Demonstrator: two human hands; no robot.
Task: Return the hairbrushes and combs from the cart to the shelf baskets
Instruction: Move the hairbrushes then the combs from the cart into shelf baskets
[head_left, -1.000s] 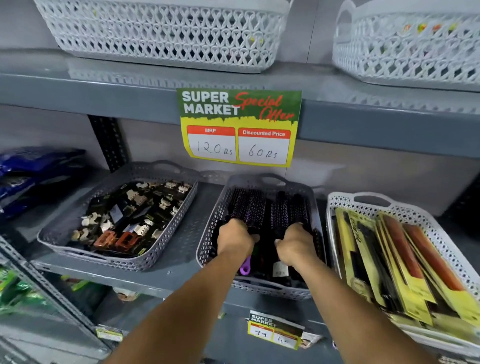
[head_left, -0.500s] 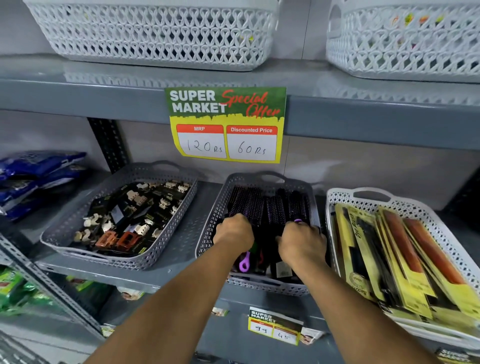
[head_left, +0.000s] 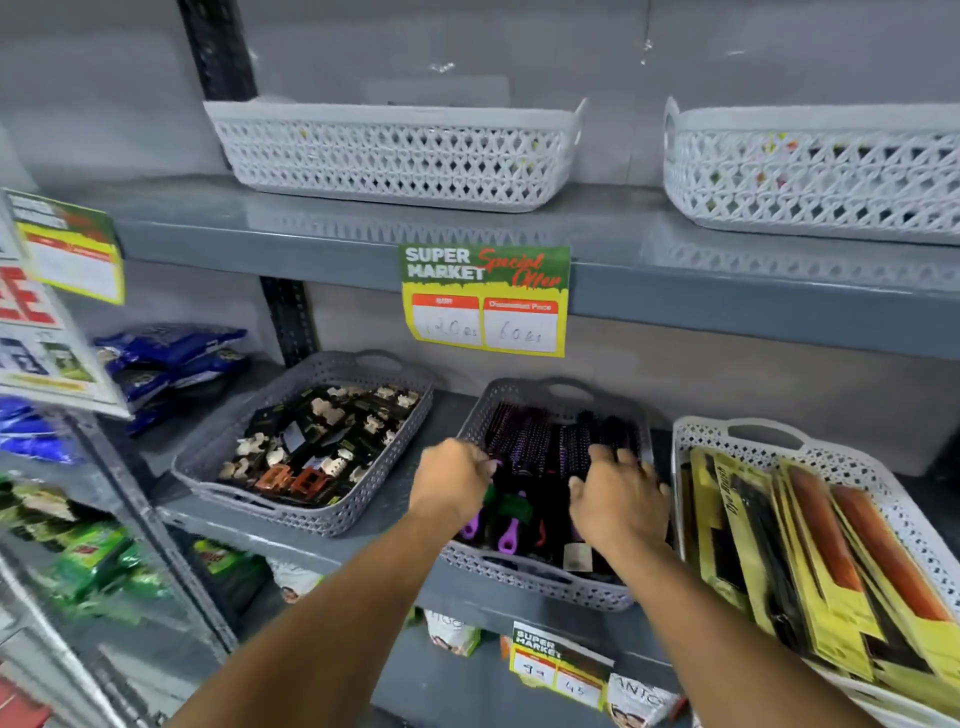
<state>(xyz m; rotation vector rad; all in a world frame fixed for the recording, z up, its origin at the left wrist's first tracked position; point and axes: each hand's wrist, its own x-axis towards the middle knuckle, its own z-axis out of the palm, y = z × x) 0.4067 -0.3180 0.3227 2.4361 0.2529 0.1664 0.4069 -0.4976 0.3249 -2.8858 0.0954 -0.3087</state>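
**Both hands in the middle basket**

The hairbrushes (head_left: 545, 452) lie in the grey basket (head_left: 540, 584) at the shelf's (head_left: 363, 551) front edge. The left hand (head_left: 451, 480) has its grip curled around brush handles; the right hand (head_left: 618, 496) rests with fingers spread, holding nothing. The clip basket (head_left: 260, 499) and white comb basket (head_left: 883, 478) crowd both sides; the price sign (head_left: 485, 301) overhangs above.

Grey lattice basket (head_left: 470, 423), purple-black hairbrushes (head_left: 524, 441), yellow comb packs (head_left: 810, 561), white baskets (head_left: 395, 156)

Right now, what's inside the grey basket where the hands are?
The middle grey basket holds hairbrushes with dark bristles and purple handles. The left hand and right hand cover some, so I can't count them or see underneath.
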